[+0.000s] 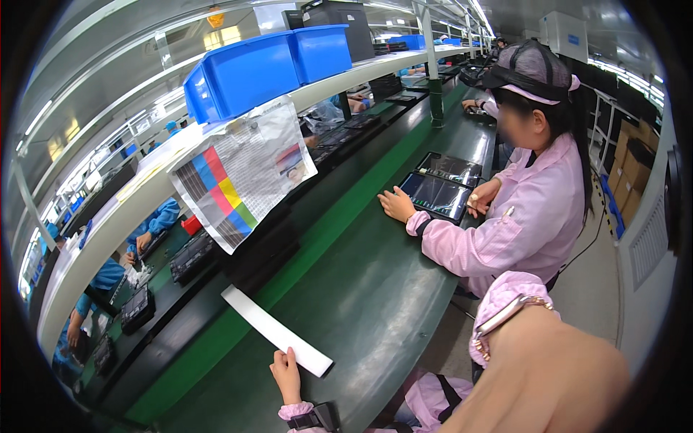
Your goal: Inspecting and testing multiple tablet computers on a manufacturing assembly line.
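Observation:
A long, flat white strip (278,330) lies slantwise over the dark green bench top. My left hand (286,377) is at its near edge, closed on it with a fingertip over the white face; a black band circles that wrist. Close to the camera at the lower right, my right hand (548,379) looks very large, raised above the bench. A bracelet-like watch (505,317) and a pink cuff are at its wrist. The fingers of this hand fall outside the picture, so whatever they touch is hidden.
A co-worker in pink (512,209) sits to the right, both hands by a dark flat panel device (437,195) on the bench (339,289). Blue bins (245,76) stand on the shelf above, and a printed sheet (249,173) hangs from it. People in blue work beyond.

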The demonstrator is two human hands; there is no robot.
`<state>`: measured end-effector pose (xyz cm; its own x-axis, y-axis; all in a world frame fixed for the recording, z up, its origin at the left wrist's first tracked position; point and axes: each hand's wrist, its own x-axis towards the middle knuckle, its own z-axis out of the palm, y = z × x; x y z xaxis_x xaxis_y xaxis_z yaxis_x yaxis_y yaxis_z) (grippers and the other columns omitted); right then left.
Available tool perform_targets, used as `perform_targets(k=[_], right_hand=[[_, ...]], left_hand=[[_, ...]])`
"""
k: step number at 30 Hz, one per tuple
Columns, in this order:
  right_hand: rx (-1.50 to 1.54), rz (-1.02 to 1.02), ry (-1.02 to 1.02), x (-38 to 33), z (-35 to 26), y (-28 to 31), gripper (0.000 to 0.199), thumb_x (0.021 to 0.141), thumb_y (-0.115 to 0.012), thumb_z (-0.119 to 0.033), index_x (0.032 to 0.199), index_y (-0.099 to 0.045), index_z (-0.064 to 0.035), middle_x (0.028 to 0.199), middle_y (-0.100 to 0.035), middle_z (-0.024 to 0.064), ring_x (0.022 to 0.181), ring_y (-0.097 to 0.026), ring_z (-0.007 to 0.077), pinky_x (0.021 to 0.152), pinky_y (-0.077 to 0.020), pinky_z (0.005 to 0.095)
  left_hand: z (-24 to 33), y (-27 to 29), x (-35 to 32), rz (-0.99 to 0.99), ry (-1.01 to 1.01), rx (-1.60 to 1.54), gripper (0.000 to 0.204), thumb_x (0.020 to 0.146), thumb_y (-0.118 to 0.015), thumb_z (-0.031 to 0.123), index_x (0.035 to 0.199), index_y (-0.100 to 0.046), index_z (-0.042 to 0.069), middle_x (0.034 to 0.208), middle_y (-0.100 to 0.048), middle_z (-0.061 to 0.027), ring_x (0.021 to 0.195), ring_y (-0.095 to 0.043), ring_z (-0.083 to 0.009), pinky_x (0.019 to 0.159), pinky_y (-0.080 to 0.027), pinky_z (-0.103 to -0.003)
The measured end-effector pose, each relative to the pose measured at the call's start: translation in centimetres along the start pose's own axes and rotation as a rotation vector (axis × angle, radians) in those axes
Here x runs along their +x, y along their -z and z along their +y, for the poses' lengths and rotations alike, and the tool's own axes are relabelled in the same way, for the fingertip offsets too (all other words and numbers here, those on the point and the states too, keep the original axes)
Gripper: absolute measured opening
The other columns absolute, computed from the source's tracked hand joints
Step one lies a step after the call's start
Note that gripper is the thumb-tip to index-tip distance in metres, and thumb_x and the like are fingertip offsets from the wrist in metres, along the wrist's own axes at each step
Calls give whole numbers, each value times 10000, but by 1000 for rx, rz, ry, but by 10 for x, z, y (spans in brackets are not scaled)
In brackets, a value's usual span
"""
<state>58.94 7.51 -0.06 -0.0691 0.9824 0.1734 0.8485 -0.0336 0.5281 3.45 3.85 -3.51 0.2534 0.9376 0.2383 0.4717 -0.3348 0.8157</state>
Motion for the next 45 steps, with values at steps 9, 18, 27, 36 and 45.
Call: perform_targets(k=[9, 18, 27, 36, 45], right_hand=[[-1682, -2, -89, -82, 8, -35, 632, 861, -525, -318, 1369, -304, -14, 1376, -349, 204, 1268, -339, 284, 1052, -280, 334], [-1675, -186, 8, -152, 7, -15, 732, 772, -586, -175, 1394, -241, -2, 1403, -275, 213, 1317, -249, 301, 1100, -214, 345], [-1627, -156, -99, -150, 7, 6, 779, 708, -583, -94, 1415, -257, -97, 1400, -294, 168, 1305, -270, 298, 1100, -217, 354], [-1596, -27, 85, -125, 22, -32, 608, 843, -530, -279, 1342, -336, 7, 1336, -397, 165, 1247, -350, 279, 1063, -277, 332], [-1851, 133, 23, -93, 30, -79, 247, 849, -445, -197, 1008, -552, -41, 1118, -522, 76, 1070, -455, 193, 922, -377, 286]], left_hand=[[-1, -1, -1, 307, -2, -542, 255, 984, -388, 231, 850, -410, 15, 744, -408, -15, 684, -394, -99, 636, -363, -259], [3, 4, -2, 308, 102, -571, 238, 984, -408, 233, 904, -441, 11, 770, -430, -4, 713, -404, -76, 661, -363, -237], [-3, 2, -1, 313, 5, -550, 226, 979, -420, 215, 876, -435, 14, 733, -423, 1, 680, -393, -70, 623, -356, -234], [-12, -1, -1, 329, 135, -535, 226, 976, -424, 208, 876, -441, 7, 718, -421, 0, 668, -392, -70, 611, -357, -234], [-5, 1, -2, 335, 140, -493, 231, 976, -426, 209, 873, -443, 4, 716, -418, 3, 660, -379, -69, 610, -344, -230]])
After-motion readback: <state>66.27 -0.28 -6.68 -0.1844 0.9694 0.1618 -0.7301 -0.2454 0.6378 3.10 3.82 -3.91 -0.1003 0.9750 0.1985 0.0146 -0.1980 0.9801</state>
